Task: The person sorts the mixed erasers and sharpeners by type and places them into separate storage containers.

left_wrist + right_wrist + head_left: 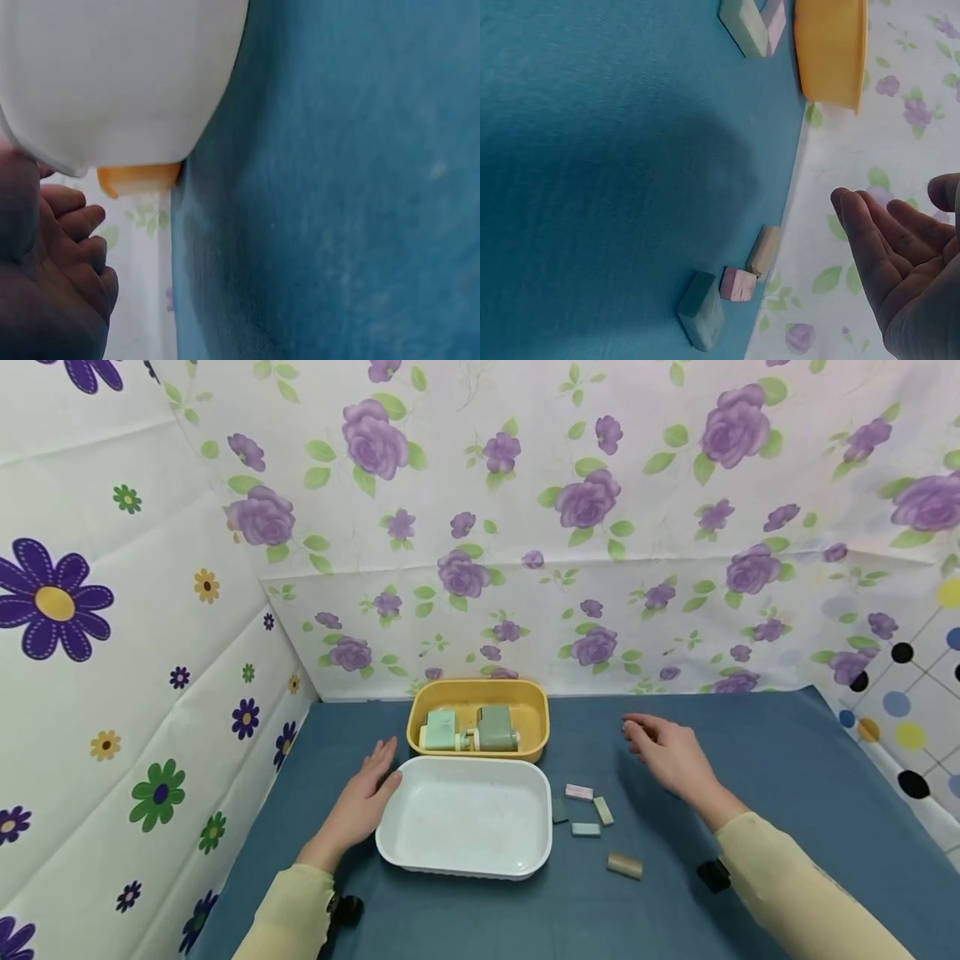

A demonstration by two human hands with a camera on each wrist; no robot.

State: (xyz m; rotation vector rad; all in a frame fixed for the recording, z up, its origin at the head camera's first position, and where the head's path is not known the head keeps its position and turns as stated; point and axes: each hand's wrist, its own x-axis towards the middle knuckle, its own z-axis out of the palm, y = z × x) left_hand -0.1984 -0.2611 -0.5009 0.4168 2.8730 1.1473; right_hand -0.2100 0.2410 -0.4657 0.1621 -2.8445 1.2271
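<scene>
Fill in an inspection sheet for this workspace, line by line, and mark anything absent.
Surface: blue cloth, dark shadows under the arms.
Job's things: white tray, nothing seen inside; to its right, a pink block, pale green block, light blue block, teal block and brownish cylinder.
Clutter: yellow bin behind the tray, holding a mint object and a grey-green object.
Grippers: left hand touches the tray's left rim; right hand is raised above the cloth, holding nothing.
Cables: nothing seen.
Surroundings: flowered back sheet, flowered left sheet, dotted right sheet.
</scene>
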